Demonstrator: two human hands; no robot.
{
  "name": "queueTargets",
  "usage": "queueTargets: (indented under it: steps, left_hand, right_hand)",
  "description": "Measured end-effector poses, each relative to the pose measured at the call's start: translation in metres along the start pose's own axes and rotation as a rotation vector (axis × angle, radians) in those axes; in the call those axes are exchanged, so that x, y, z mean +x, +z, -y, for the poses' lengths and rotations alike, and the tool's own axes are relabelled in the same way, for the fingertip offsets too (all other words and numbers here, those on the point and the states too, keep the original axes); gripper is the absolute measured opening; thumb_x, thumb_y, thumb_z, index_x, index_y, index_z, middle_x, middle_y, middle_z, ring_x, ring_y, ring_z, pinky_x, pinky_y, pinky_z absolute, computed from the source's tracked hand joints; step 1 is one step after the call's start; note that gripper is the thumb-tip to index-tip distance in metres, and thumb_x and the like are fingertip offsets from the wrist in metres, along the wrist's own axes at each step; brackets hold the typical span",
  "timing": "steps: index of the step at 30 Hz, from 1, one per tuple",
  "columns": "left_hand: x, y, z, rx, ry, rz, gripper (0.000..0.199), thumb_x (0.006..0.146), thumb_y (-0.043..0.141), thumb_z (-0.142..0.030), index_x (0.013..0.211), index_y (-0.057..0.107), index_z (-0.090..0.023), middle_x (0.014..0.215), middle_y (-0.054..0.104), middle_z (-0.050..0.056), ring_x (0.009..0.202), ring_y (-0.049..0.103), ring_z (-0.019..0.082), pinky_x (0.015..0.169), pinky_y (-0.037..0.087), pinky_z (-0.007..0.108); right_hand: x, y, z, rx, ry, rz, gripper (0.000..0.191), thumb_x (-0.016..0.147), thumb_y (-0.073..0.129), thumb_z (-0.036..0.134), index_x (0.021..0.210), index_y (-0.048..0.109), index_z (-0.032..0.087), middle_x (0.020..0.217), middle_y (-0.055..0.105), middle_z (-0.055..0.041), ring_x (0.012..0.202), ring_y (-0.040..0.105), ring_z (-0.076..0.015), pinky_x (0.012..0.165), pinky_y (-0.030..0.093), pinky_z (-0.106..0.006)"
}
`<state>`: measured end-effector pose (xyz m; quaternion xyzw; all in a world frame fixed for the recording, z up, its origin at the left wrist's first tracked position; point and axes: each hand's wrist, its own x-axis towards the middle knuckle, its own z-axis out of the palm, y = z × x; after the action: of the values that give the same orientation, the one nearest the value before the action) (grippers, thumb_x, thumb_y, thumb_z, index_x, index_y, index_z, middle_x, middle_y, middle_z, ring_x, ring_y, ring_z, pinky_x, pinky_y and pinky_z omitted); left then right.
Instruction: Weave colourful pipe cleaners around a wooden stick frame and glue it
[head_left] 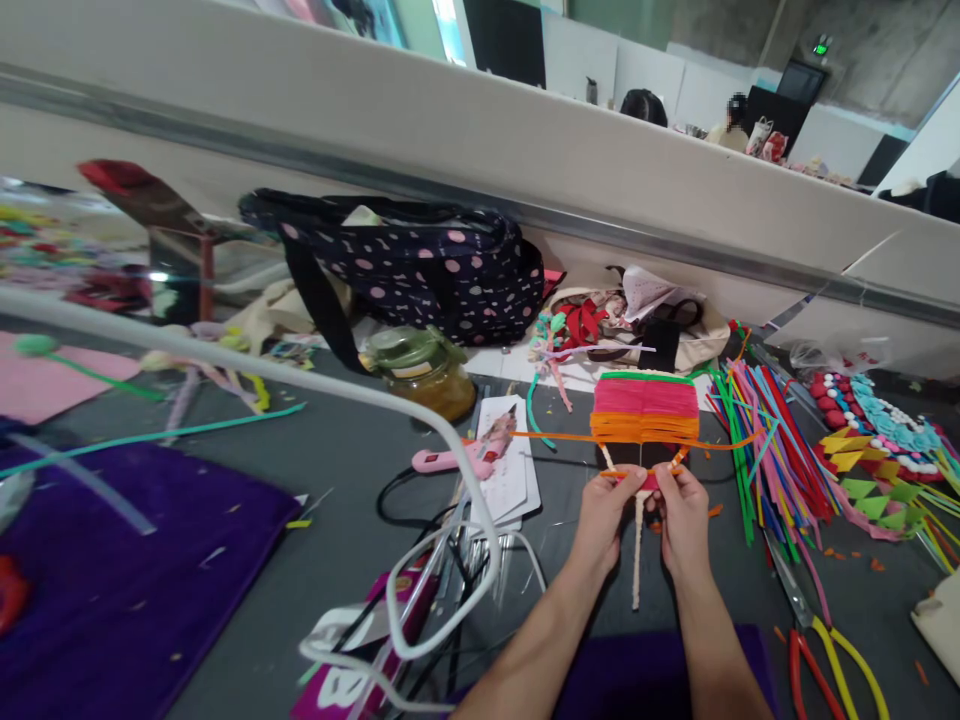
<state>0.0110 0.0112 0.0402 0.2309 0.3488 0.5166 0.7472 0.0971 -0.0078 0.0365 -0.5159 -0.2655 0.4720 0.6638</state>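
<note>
My left hand [609, 512] and my right hand [685, 512] are close together at the lower end of a woven piece [645, 402] with green, pink and orange bands. The fingers of both hands are pinched on a short orange strip [619, 474] across its frame, beside a small red part between them. Below the hands hangs a pale wrapped stick [637, 565]. A long orange strip [559, 436] sticks out from the woven piece to the left and right.
Right of the hands lie colored strips [780, 450], scissors [814, 625] and red-handled pliers [806, 670]. Leftward are a pink glue gun [457, 458], a glass jar [424, 370], a white cable [442, 415] and a purple cloth [135, 560]. A dotted bag [420, 260] stands behind.
</note>
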Motion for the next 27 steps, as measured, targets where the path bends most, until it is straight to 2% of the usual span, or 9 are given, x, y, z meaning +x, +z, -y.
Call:
queueTargets:
  steps: [13, 18, 24, 27]
  left_hand:
    - [0.003, -0.004, 0.005, -0.028, -0.001, -0.037, 0.025, 0.063, 0.077, -0.034, 0.071, 0.069, -0.012, 0.06, 0.067, 0.004, 0.054, 0.059, 0.014, 0.059, 0.045, 0.025]
    - [0.0, -0.001, -0.001, 0.001, -0.024, -0.04, 0.035, 0.07, 0.07, -0.045, 0.073, 0.071, -0.01, 0.063, 0.068, 0.007, 0.058, 0.062, 0.016, 0.059, 0.046, 0.026]
    - [0.005, -0.006, 0.006, 0.061, 0.043, -0.062, 0.029, 0.061, 0.079, -0.035, 0.074, 0.07, -0.011, 0.063, 0.069, 0.005, 0.057, 0.06, 0.014, 0.058, 0.045, 0.024]
    - [0.009, -0.012, 0.008, 0.082, 0.059, -0.093, 0.028, 0.061, 0.079, -0.033, 0.075, 0.07, -0.011, 0.064, 0.069, 0.005, 0.056, 0.06, 0.013, 0.058, 0.045, 0.025]
  right_hand:
    - [0.004, -0.003, -0.006, -0.048, -0.015, -0.04, 0.029, 0.071, 0.069, 0.043, 0.074, 0.058, 0.016, 0.053, 0.047, 0.007, 0.044, 0.043, -0.0071, 0.045, 0.034, -0.02]
    - [0.005, -0.003, -0.007, -0.012, -0.003, -0.047, 0.03, 0.071, 0.069, 0.044, 0.076, 0.06, 0.016, 0.056, 0.052, 0.0057, 0.045, 0.044, -0.0071, 0.045, 0.035, -0.02]
    - [0.003, -0.004, -0.003, 0.093, 0.056, -0.005, 0.034, 0.074, 0.065, 0.049, 0.079, 0.063, 0.015, 0.056, 0.053, 0.0043, 0.044, 0.045, -0.0077, 0.043, 0.037, -0.02]
    - [0.004, -0.005, -0.001, 0.142, 0.061, -0.033, 0.04, 0.076, 0.06, 0.055, 0.075, 0.061, 0.015, 0.058, 0.054, 0.0021, 0.046, 0.047, -0.0091, 0.042, 0.039, -0.021]
